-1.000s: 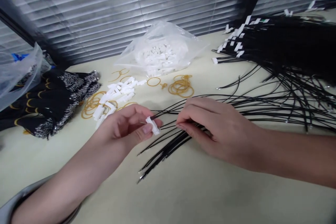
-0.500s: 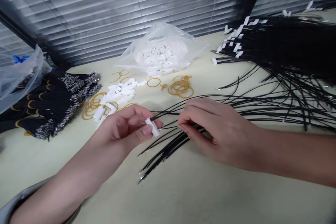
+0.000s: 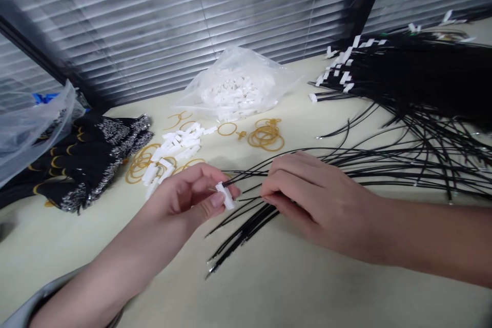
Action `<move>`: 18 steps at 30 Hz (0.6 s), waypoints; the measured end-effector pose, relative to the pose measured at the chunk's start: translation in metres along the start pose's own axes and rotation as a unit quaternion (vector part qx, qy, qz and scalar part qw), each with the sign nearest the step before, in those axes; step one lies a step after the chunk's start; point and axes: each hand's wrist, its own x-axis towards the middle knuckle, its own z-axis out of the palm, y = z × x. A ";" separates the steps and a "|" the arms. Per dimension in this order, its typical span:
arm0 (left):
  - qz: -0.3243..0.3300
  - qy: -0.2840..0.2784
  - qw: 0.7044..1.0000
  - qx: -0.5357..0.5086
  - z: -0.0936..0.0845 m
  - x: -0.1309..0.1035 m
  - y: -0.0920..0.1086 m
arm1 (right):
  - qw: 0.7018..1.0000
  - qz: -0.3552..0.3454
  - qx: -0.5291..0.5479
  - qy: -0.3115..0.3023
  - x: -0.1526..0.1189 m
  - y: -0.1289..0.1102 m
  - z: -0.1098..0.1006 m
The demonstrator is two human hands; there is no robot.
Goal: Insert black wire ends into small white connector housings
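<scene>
Between the thumb and fingers of my left hand (image 3: 188, 202) is a small white connector (image 3: 226, 196), with a few black wires entering its upper end. My right hand (image 3: 307, 200) is closed in a pinch over the black wires (image 3: 253, 220), to the right of the connector; its fingertips hide exactly what they grip. Metal-tipped wire ends fan out below and left of my right hand. Loose white connectors (image 3: 184, 141) lie in a pile beyond my left hand, with yellow rubber bands (image 3: 266, 136) nearby.
A clear bag of white connectors (image 3: 238, 89) stands by the blinds. Bundled black wires with silver tips (image 3: 103, 148) lie at the left beside a plastic bag (image 3: 34, 128). A large heap of black wires (image 3: 418, 72) with white connectors fills the right back.
The whole scene sits slightly lower in the picture, as the view has shifted. Both hands keep nearly the same pose, and the connector remains in my left hand.
</scene>
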 end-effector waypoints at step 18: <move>0.008 -0.014 1.000 0.018 0.000 0.000 0.001 | 1.000 0.001 -0.018 -0.001 0.002 -0.001 0.002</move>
